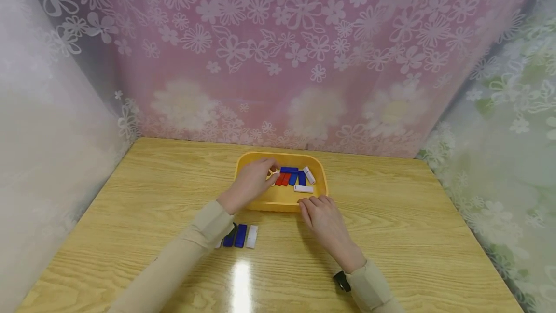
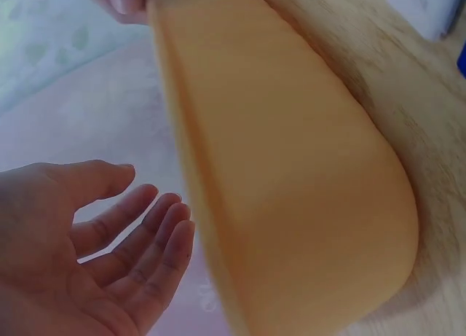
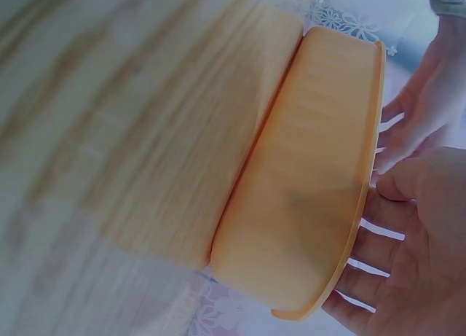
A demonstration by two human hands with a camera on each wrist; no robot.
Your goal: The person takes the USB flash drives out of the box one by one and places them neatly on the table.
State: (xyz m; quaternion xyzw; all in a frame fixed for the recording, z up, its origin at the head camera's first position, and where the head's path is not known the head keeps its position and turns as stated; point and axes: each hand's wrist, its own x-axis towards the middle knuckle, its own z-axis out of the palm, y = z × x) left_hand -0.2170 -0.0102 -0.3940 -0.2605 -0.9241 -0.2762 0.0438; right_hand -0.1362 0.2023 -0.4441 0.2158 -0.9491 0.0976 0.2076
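A yellow tray [image 1: 278, 206] holds red, blue and white blocks. My left hand [image 1: 252, 182] reaches over its left part, fingertips close to a white piece by the red blocks [image 1: 283, 179]. In the left wrist view that hand [image 2: 109, 248] has relaxed, bent fingers apart from the thumb, nothing visible between them, beside the tray's wall [image 2: 291, 154]. At the near right rim, my right hand [image 1: 326, 223] has its fingers curled over the edge. The right wrist view shows this hand [image 3: 415, 241] gripping the rim of the tray [image 3: 306, 168], its fingertips partly hidden behind it.
Blue blocks [image 1: 241, 235] and a white block [image 1: 252, 236] lie in a row on the wooden table [image 1: 391, 216] in front of the tray, partly behind my left forearm. A pink flowered curtain [image 1: 269, 62] hangs behind the table, with pale curtains at both sides.
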